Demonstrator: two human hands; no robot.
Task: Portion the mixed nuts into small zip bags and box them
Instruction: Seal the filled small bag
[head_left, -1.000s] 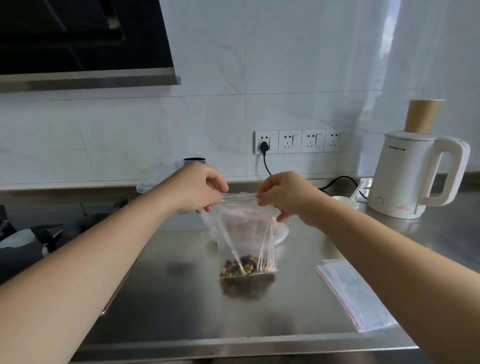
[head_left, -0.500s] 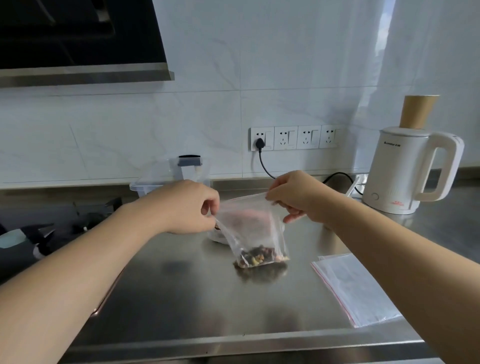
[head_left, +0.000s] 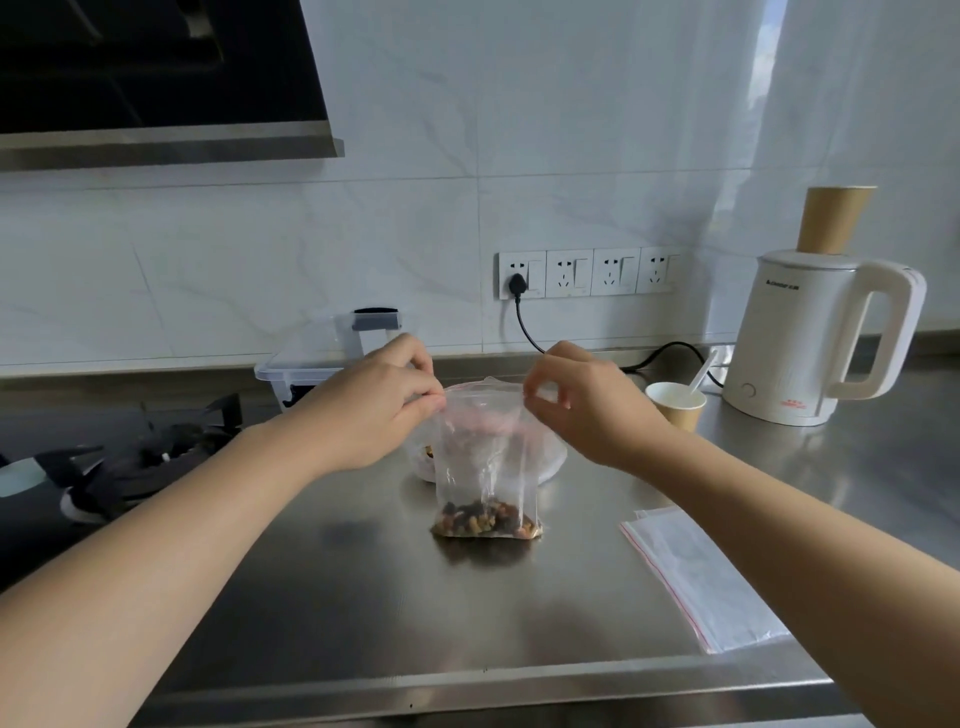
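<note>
A small clear zip bag (head_left: 485, 457) stands upright on the steel counter (head_left: 363, 597), with mixed nuts (head_left: 485, 519) in its bottom. My left hand (head_left: 379, 410) pinches the bag's top left corner. My right hand (head_left: 587, 405) pinches the top right corner, and the bag's top edge is stretched between them. Behind it lies a larger clear bag (head_left: 545, 457), mostly hidden, with a few nuts showing at its left edge. A clear plastic box (head_left: 306, 364) with a grey latch stands at the back left, partly behind my left hand.
A stack of empty zip bags (head_left: 696, 577) lies at the counter's front right. A paper cup (head_left: 675, 405) with a white spoon and a white kettle (head_left: 815, 338) stand at the back right. A black cord runs from the wall sockets (head_left: 587, 273). A black stove (head_left: 104, 457) is left.
The bag was tilted half a second ago and hangs upright now. Both hands have shifted slightly and still pinch its top corners.
</note>
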